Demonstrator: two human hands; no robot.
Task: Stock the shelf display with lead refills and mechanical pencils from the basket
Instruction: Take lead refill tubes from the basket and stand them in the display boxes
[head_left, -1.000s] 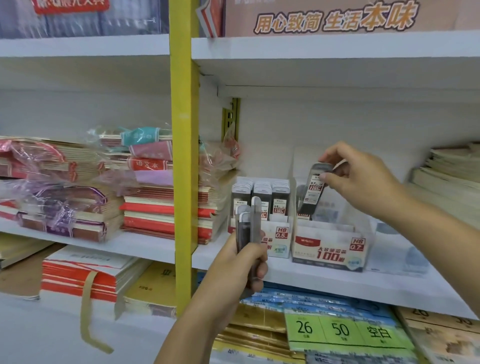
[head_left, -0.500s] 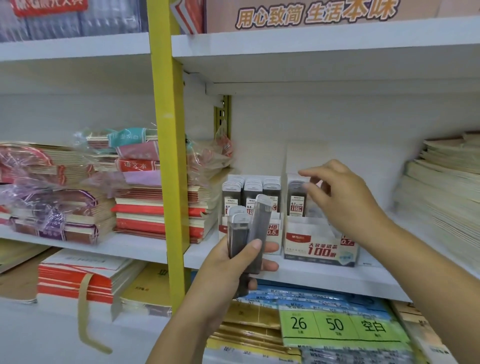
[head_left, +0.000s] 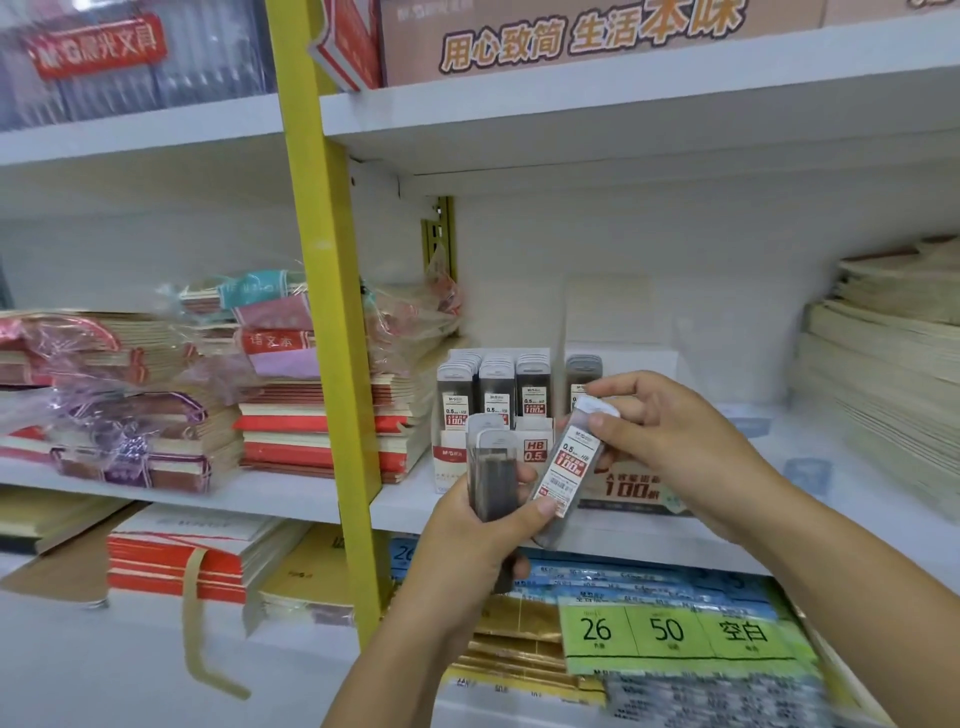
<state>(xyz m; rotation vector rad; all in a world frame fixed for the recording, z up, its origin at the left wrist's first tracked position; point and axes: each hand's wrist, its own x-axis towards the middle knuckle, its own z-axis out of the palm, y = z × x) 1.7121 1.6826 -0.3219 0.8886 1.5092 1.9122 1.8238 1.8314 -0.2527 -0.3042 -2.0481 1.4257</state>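
The tilted grey plastic refill case (head_left: 569, 467) is smoky dark with a pale cap and a white label bearing a red block. The upright grey plastic refill cases (head_left: 492, 480) match it, white-capped. The white cardboard display box (head_left: 535, 451) carries a red HB patch. The yellow metal shelf post (head_left: 332, 312) is bright and plain, and the white shelf board (head_left: 291, 501) is plain too. The lime-green paper price tags (head_left: 670, 631) show black digits. The stacked notebooks (head_left: 311, 441) run in red and cream bands.

My right hand (head_left: 675, 441) off the display box (head_left: 631, 488), case (head_left: 584, 370) left inside, now pinching the tilted refill (head_left: 569, 465) in my left hand (head_left: 467, 545)
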